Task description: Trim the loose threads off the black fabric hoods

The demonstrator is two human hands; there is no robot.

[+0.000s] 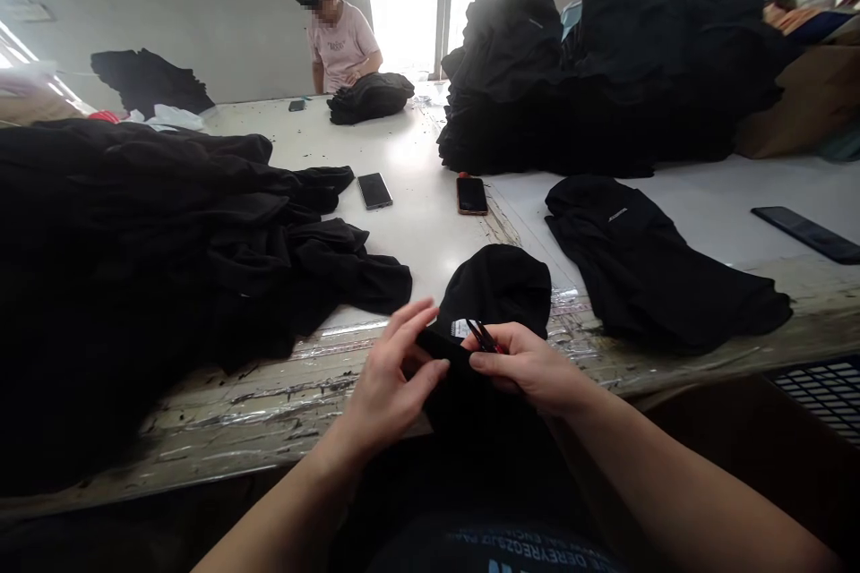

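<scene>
A black garment point(497, 282) with a rounded, hood-like part lies at the table's front edge and hangs down towards my lap. My left hand point(390, 380) pinches its edge between thumb and fingers, with the index finger raised. In my right hand point(537, 369) is a pair of small dark thread snips point(481, 336), blades pointing up and left. The right thumb and fingers also press on the garment's edge, close to the left thumb. A white label point(460, 328) shows on the black cloth beside the snips. Cloth below the hands is partly hidden.
A heap of black garments point(167, 224) covers the left side; tall stacks point(605, 89) stand back right. One hooded garment point(632, 251) lies to the right. Phones point(374, 191) rest on the white table point(409, 242). Across it, a person point(342, 40) stands by a folded black pile point(369, 98).
</scene>
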